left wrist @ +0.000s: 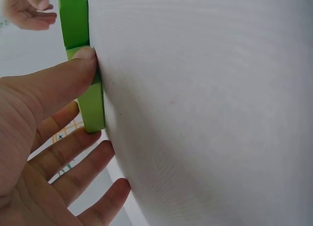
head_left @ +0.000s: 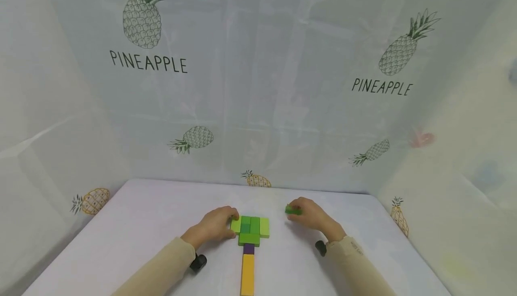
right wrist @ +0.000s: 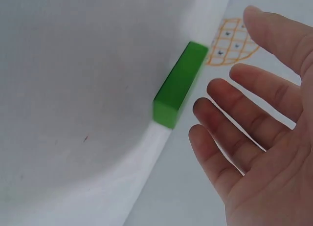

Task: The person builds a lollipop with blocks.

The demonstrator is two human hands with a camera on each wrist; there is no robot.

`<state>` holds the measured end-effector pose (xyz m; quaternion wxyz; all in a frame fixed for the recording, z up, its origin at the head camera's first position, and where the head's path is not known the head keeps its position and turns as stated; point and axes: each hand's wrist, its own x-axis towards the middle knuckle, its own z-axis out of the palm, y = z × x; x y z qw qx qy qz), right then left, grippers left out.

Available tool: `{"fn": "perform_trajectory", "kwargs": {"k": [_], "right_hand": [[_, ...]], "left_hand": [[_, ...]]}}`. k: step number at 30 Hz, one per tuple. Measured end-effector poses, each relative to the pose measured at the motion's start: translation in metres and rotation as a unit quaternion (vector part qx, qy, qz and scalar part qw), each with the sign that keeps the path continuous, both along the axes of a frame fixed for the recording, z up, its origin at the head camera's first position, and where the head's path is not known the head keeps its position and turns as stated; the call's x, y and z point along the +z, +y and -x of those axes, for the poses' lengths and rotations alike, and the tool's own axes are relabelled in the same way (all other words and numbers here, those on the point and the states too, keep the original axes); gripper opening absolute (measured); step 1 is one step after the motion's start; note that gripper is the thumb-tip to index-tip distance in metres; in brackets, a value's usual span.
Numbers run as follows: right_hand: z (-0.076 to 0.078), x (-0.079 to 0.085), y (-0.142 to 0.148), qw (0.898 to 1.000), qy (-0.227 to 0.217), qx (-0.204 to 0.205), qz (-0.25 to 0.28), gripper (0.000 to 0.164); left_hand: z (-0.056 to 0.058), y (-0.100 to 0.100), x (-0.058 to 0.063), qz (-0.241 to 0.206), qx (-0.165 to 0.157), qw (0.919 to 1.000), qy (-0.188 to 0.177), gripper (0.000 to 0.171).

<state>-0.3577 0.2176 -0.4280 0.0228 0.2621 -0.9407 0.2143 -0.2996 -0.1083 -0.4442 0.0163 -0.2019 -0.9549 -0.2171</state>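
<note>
On the table lies a figure of flat blocks: a light green block (head_left: 236,225) at its left, another light green block (head_left: 264,227) at its right, darker green blocks (head_left: 255,225) between them. My left hand (head_left: 216,224) pinches the left light green block (left wrist: 92,108) end to end, the thumb at its near end and fingertips at its far end. To the right, my right hand (head_left: 308,213) hovers by a separate green block (head_left: 293,210). In the right wrist view its fingers are spread and loosely bent, apart from the green block (right wrist: 181,81).
Below the green blocks, a green crosspiece (head_left: 249,239), a small purple block (head_left: 248,249) and a long orange-yellow block (head_left: 247,274) run toward me. White cloth walls with pineapple prints (head_left: 142,22) enclose the white table (head_left: 161,197) at the back and sides.
</note>
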Motion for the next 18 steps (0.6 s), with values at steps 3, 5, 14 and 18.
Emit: {"fn": "perform_trajectory", "kwargs": {"k": [3, 5, 14, 18], "right_hand": [[0.004, -0.001, 0.002, 1.000, -0.005, -0.019, -0.006, 0.038], [0.005, -0.002, 0.004, 0.999, -0.012, -0.030, -0.012, 0.040], [0.011, -0.006, 0.011, 0.998, -0.010, -0.055, -0.037, 0.040], [0.013, -0.008, 0.016, 0.997, -0.031, -0.065, -0.029, 0.038]], "left_hand": [[0.001, -0.001, 0.000, 0.000, -0.001, 1.0000, 0.005, 0.043], [0.002, -0.001, 0.000, 0.003, 0.000, 1.0000, 0.008, 0.042], [0.000, 0.000, -0.001, 0.007, -0.001, 1.0000, 0.004, 0.041], [0.000, 0.001, -0.002, 0.005, 0.002, 1.0000, -0.002, 0.041]]}}
